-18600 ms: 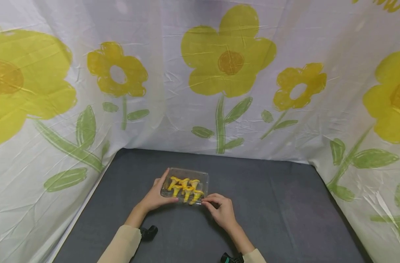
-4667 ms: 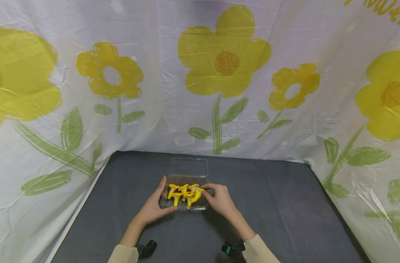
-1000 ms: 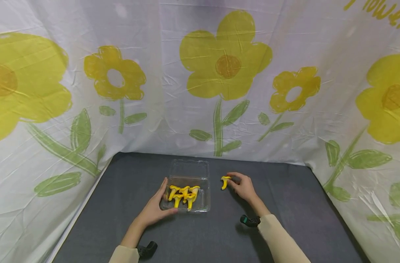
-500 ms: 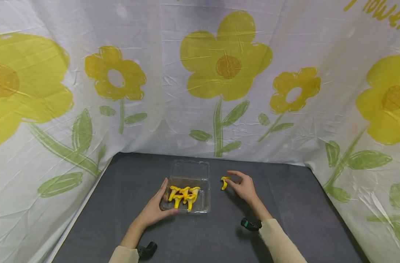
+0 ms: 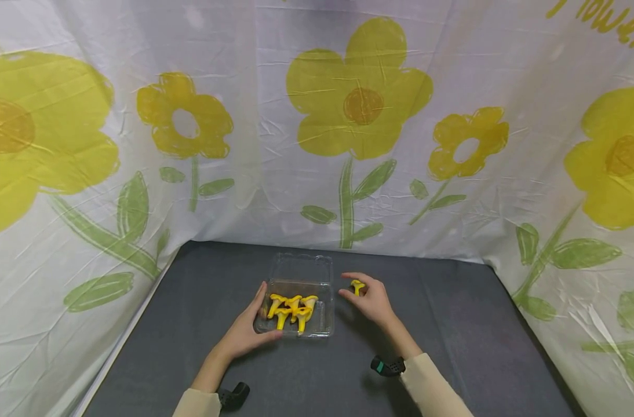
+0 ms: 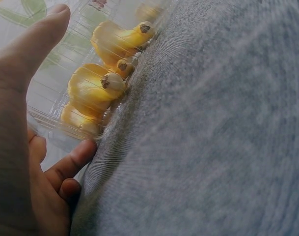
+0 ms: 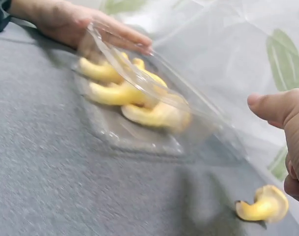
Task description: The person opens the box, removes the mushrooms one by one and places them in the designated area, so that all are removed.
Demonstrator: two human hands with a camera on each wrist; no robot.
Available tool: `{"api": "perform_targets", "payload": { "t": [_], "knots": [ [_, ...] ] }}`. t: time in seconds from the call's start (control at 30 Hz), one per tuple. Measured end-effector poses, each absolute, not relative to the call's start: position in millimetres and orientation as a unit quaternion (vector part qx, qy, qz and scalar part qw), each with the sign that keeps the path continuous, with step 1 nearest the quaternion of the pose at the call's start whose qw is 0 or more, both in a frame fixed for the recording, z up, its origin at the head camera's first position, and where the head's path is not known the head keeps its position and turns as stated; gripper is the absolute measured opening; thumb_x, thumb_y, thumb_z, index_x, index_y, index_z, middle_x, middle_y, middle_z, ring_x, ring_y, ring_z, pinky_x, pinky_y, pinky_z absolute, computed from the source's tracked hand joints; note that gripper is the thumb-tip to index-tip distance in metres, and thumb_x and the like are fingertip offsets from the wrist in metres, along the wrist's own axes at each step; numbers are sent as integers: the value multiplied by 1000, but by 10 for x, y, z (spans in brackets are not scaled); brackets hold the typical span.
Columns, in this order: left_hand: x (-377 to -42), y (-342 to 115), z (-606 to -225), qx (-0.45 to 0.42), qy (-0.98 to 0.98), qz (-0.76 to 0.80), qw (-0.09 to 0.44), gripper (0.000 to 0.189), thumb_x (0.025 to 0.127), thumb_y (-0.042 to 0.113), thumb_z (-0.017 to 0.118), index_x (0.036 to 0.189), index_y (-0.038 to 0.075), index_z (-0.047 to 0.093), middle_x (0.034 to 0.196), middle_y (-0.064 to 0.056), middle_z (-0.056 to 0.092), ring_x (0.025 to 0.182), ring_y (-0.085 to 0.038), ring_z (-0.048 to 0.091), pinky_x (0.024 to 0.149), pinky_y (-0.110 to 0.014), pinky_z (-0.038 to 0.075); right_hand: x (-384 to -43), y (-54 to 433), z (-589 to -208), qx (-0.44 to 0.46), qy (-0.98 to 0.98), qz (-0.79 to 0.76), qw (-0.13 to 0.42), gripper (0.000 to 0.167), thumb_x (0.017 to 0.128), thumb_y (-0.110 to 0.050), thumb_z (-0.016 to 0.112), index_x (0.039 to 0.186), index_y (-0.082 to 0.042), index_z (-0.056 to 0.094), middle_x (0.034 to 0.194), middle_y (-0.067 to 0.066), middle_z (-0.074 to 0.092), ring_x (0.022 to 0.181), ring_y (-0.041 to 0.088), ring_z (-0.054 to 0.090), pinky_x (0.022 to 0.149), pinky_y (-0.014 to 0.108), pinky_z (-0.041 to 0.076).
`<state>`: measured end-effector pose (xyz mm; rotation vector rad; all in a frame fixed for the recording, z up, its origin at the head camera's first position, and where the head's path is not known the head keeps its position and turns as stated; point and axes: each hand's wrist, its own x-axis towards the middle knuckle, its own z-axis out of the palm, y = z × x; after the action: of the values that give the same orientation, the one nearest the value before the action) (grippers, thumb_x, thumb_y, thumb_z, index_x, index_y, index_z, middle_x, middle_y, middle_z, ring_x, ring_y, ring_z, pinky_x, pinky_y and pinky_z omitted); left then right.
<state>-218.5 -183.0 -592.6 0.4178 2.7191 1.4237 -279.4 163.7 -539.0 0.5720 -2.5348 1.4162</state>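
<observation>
A clear plastic box (image 5: 324, 320) stands on the dark table with its hinged lid (image 5: 301, 268) raised at the back. Several yellow chanterelle mushrooms (image 5: 282, 316) lie in its left and middle part, in two rows. My left hand (image 5: 239, 331) grips the box's left end, thumb along the front edge and fingers around the side. One more chanterelle (image 7: 265, 202) lies on the table to the right of the box. Above it, my right hand (image 5: 373, 302) has thumb and forefinger spread apart, holding nothing; in the right wrist view the mushroom is below the hand, apart from it.
A dark cloth covers the table (image 5: 452, 347). Behind and at both sides hangs a white curtain (image 5: 265, 174) printed with yellow flowers. A black wrist camera (image 5: 233, 397) is strapped on each forearm.
The lid was shut at first and is now raised. My right hand took one chanterelle from the box, set it on the table at the right, let go and shifted slightly left.
</observation>
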Motion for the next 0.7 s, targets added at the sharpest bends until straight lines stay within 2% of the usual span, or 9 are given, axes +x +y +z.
{"api": "perform_targets", "payload": {
  "t": [0.07, 0.13, 0.43, 0.7],
  "knots": [
    [-2189, -1829, -5922, 136, 877, 460, 22, 124, 86, 48, 88, 173, 25, 3, 179, -8, 4, 161, -44, 17, 119, -75, 26, -2775, 1596, -5384, 208, -851, 473, 92, 41, 91, -14, 87, 129, -5, 76, 120, 17, 77, 41, -4, 25, 45, 20, 28],
    [-2191, -1828, -5919, 137, 877, 460, 22, 124, 86, 48, 88, 173, 23, 3, 179, -8, 4, 161, -44, 17, 119, -75, 26, -2756, 1562, -5385, 223, -851, 468, 90, 42, 91, -15, 86, 130, -3, 74, 125, 15, 76, 41, -4, 25, 45, 20, 29],
    [-2216, -1803, -5923, 134, 877, 461, 24, 124, 86, 52, 87, 173, 24, 3, 180, -6, 3, 161, -43, 17, 119, -74, 26, -2727, 1460, -5368, 251, -845, 466, 80, 41, 92, -14, 85, 130, -4, 74, 123, 19, 76, 38, -7, 22, 42, 21, 27],
    [-2200, -1823, -5940, 135, 879, 457, 21, 124, 86, 50, 87, 173, 21, 3, 179, -9, 4, 161, -44, 16, 119, -75, 25, -2725, 1371, -5379, 258, -850, 454, 74, 40, 92, -15, 85, 130, -6, 75, 122, 12, 77, 37, -7, 25, 41, 21, 30]
  ]
}}
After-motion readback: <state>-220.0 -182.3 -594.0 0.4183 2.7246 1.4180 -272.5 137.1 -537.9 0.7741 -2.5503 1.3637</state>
